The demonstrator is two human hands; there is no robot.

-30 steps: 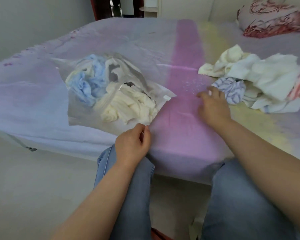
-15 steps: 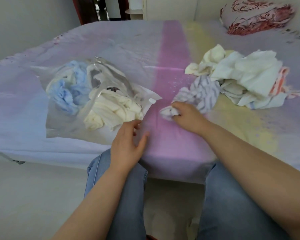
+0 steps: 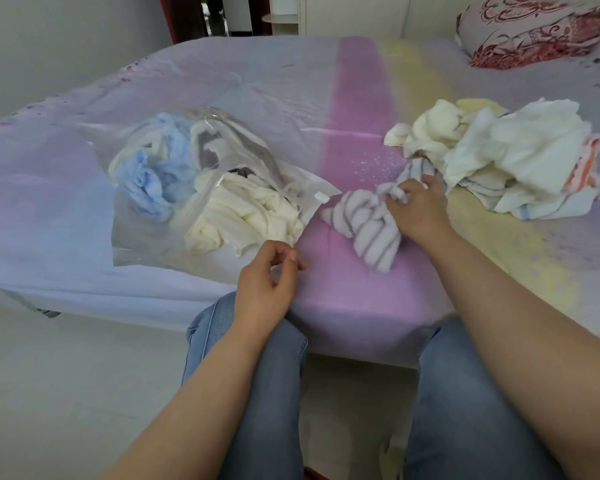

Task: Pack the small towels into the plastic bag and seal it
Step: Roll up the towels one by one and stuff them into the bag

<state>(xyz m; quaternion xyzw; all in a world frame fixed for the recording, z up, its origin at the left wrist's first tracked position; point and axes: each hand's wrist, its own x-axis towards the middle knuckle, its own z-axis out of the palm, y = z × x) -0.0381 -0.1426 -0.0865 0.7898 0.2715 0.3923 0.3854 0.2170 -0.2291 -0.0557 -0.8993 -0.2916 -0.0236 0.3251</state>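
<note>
A clear plastic bag (image 3: 142, 244) lies on the bed at centre left, mouth toward me and to the right, with a white slider (image 3: 321, 196) at its upper corner. Inside it are a blue towel (image 3: 153, 178) and cream towels (image 3: 246, 216). My right hand (image 3: 414, 209) grips a white towel with grey stripes (image 3: 364, 226) just right of the bag's mouth. My left hand (image 3: 267, 289) hovers at the bag's near corner, fingers loosely curled, holding nothing that I can see. A pile of cream and white towels (image 3: 499, 154) lies further right.
The bed (image 3: 361, 299) has a lilac, pink and yellow sheet; its front edge runs just before my knees. A red-patterned pillow (image 3: 534, 29) sits at the far right corner. Pale floor lies to the left below the bed.
My right hand took the striped towel from the pile and dragged it left toward the bag's mouth. My left hand let go of the bag's corner and opened slightly.
</note>
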